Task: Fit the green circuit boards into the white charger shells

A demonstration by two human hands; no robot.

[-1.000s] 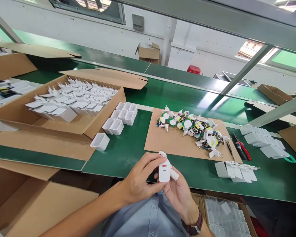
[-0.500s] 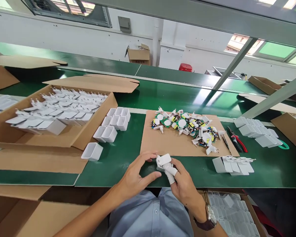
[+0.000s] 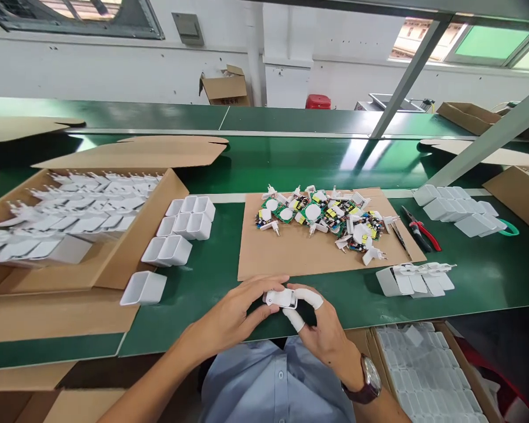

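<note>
Between both hands, near the bench's front edge, is a small white charger housing. My left hand grips its left end between thumb and fingers. White covers sheathe the thumb and index finger of my right hand, which pinches the right end, where a dark opening shows. Beyond the hands, a pile of circuit boards with white plug parts lies on a cardboard sheet. To the right stands a short row of white housings with plug lids.
Open white cases stand in groups at left, beside a cardboard box of lidded housings. Tweezers and red-handled pliers lie right of the pile. More white cases sit far right. A box of cases is below the bench.
The white housing has been turned from its flat lid facing up to lying sideways. Both hands now close on its ends; my left fingers have moved in onto it. The view has shifted slightly.
</note>
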